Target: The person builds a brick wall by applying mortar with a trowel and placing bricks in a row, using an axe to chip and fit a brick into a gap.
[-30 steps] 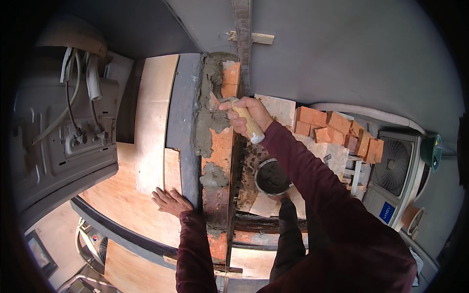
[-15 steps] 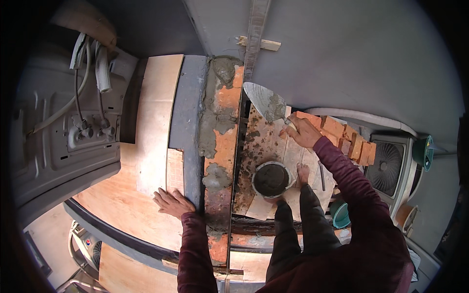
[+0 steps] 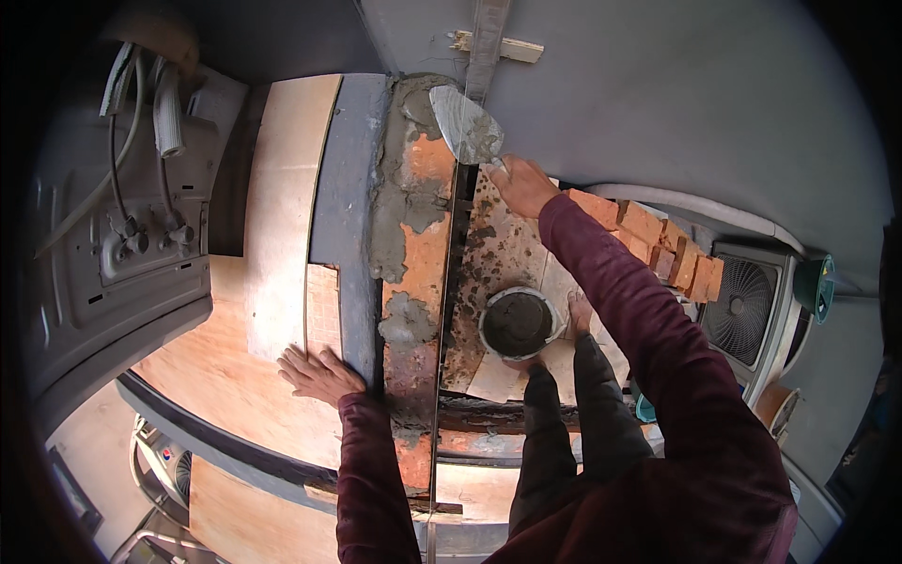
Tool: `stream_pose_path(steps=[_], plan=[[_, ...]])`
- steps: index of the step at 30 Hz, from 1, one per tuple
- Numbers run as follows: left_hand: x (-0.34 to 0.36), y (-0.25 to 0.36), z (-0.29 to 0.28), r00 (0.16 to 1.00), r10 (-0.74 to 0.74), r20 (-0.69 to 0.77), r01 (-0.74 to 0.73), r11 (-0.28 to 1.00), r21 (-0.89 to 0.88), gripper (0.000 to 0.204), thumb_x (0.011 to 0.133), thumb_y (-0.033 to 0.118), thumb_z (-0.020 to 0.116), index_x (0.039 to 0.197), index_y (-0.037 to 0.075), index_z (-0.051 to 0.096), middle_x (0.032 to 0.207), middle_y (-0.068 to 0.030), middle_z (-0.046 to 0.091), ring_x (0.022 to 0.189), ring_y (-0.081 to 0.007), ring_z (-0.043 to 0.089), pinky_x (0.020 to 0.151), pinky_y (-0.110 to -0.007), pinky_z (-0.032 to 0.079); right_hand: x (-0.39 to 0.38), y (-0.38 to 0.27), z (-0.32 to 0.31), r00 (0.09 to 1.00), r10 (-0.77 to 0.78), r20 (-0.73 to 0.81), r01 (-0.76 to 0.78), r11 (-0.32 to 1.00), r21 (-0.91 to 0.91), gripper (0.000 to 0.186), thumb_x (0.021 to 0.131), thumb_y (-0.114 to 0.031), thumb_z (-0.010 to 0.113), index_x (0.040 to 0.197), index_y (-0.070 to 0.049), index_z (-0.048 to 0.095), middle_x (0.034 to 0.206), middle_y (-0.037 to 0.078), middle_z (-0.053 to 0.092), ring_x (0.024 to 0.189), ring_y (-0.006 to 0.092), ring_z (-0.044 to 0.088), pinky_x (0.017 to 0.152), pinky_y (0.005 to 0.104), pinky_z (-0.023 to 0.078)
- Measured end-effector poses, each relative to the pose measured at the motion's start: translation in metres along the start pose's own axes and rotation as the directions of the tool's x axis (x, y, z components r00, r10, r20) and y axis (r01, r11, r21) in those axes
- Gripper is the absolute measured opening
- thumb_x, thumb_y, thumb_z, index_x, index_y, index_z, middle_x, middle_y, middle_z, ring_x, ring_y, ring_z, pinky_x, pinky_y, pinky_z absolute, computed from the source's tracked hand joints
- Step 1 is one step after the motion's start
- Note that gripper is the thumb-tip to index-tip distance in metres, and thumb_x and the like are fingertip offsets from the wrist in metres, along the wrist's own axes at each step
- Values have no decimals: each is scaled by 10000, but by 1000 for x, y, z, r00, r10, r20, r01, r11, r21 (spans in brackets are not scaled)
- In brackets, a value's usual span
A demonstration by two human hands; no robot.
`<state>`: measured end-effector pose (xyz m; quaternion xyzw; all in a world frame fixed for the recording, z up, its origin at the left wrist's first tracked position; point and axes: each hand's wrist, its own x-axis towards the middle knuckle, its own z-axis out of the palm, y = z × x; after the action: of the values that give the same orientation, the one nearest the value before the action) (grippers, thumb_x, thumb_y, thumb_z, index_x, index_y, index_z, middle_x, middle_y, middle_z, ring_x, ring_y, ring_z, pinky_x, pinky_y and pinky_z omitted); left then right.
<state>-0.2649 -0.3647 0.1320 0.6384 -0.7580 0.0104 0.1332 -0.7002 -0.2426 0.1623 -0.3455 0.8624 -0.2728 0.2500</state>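
Observation:
My right hand grips the handle of a mortar-smeared trowel. Its broad blade reaches over the far end of a row of orange bricks, close to the mortar there. Patches of wet grey mortar lie along the left side and across the tops of these bricks. My left hand rests flat on the plywood sheet, fingers spread, left of the brick row. Between the wall and my feet stands a bucket of grey mortar.
A stack of loose bricks lies at the right, beside an outdoor fan unit. A taut line runs along the brick row's right edge. An upright metal straightedge stands at the far end. Another metal unit with pipes is at the left.
My right hand has carried the trowel left and away from me, from beside the brick stack to above the row's far end. My left hand stays on the plywood. The view has shifted slightly.

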Motion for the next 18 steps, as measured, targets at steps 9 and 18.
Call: stream_pose_path(steps=[9,18], plan=[[0,2,-1,999,42,-34,-41,998,38,639,997,513,344,1490,109,302,1560,-153,222,1450,-370,165,1109,-641,115,12,-22,-17,972,23,233,-58,988,144,506,982,-357,426,1138,117,510,766,248,631,692,375,651,679,433,523],[2,-7,0,999,-5,36,3,997,71,674,981,547,340,1497,116,289,1561,-145,227,1453,-371,149,1101,-664,110,1,-31,-34,926,-94,367,120,991,-50,529,981,-363,419,1163,121,529,949,288,638,908,407,645,854,447,494]])
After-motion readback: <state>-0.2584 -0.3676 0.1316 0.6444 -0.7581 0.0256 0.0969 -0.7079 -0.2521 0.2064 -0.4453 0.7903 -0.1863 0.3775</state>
